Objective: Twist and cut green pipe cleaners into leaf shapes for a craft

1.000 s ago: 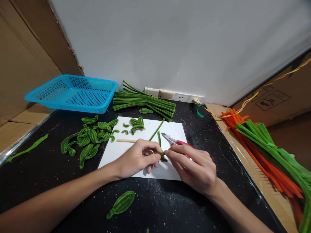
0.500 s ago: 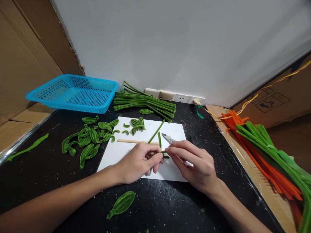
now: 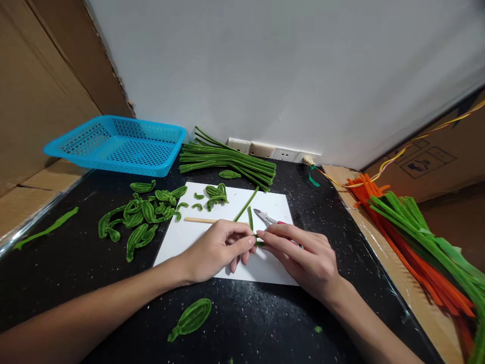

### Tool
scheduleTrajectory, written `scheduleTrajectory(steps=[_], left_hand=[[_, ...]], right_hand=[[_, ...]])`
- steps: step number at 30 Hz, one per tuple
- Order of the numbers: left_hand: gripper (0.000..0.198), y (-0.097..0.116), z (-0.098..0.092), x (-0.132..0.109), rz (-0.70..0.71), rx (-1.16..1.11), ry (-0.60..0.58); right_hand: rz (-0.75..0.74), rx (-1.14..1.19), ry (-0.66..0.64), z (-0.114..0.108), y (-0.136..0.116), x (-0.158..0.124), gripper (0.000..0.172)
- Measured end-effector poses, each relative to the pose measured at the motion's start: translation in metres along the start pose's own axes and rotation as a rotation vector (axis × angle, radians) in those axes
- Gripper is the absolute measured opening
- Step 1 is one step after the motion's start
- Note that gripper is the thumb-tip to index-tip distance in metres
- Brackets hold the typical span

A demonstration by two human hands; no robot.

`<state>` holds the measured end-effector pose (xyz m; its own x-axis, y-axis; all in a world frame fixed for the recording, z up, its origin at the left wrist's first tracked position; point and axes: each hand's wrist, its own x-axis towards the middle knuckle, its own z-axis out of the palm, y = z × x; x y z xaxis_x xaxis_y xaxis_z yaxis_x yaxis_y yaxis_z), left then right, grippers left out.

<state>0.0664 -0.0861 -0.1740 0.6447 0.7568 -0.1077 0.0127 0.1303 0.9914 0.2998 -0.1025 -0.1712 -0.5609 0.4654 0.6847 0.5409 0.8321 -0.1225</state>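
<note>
Over the white sheet [image 3: 182,247], my left hand [image 3: 222,248] pinches a short green pipe cleaner [image 3: 260,243] between thumb and fingers. My right hand [image 3: 308,253] closes on the same piece from the other side, its fingertips almost meeting the left ones. Most of the piece is hidden by the fingers. Just beyond lie a cut length of green pipe cleaner [image 3: 250,218] and a longer green stem [image 3: 245,205]. Red-handled cutting pliers [image 3: 265,217] rest partly beneath my right hand. A thin wooden stick [image 3: 199,220] runs behind my left hand.
Leaf shapes of green pipe cleaner [image 3: 147,211] are heaped at left; a single leaf [image 3: 191,318] lies in front. A blue basket [image 3: 166,169] and a bundle of green pipe cleaners [image 3: 227,159] stand along the wall. Orange pipe cleaners [image 3: 420,268] lie on cardboard at right.
My right fingers have closed in towards my left fingertips, so less of the green piece shows. The pliers' red handle has come into view. The whole view has shifted slightly.
</note>
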Motion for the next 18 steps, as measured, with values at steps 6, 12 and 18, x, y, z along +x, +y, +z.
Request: scheduleTrajectory(steps=[6,12,18], left_hand=[[0.033,0.005,-0.001,0.001,-0.004,0.036,-0.012],[0.028,0.011,-0.002,0.001,-0.007,0.11,0.016],[0.029,0.007,0.0,0.0,0.132,0.264,0.071]], right_hand=[[-0.037,-0.008,-0.015,-0.001,-0.001,0.0,0.021],[-0.006,0.018,-0.022,-0.001,-0.001,0.003,0.019],[0.091,0.105,-0.046,0.002,-0.002,0.004,0.018]])
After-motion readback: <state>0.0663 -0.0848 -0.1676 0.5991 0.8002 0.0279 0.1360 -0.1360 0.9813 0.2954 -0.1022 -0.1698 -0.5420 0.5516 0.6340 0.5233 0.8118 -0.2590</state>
